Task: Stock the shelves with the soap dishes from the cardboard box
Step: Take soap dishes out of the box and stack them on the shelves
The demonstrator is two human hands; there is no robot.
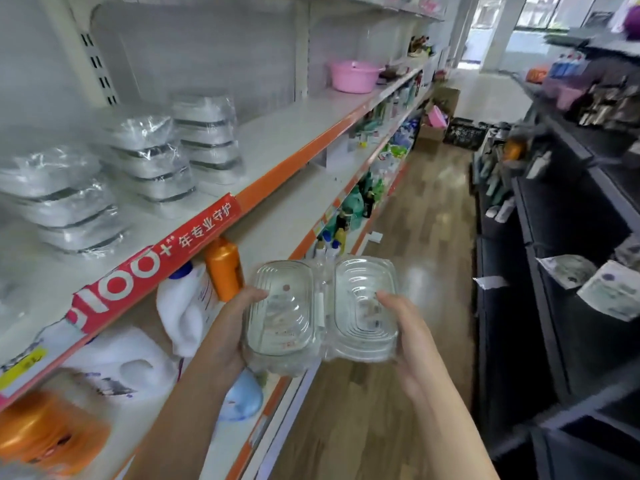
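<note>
Two clear ribbed soap dishes sit side by side in front of me at chest height. My left hand (pixel 230 327) grips the left soap dish (pixel 280 310) by its outer edge. My right hand (pixel 407 336) grips the right soap dish (pixel 363 306) the same way. On the white shelf (pixel 277 140) up to my left stand three stacks of wrapped soap dishes: a near stack (pixel 65 199), a middle stack (pixel 152 157) and a far stack (pixel 207 136). The cardboard box is not in view close to me.
A red and orange price strip (pixel 156 265) edges the shelf. Detergent bottles (pixel 187 306) and an orange bottle (pixel 223 268) fill the shelf below. A pink basin (pixel 353 76) sits further along. Dark shelving (pixel 554 271) lines the right of the wooden aisle (pixel 426 237), with boxes (pixel 433 126) at its end.
</note>
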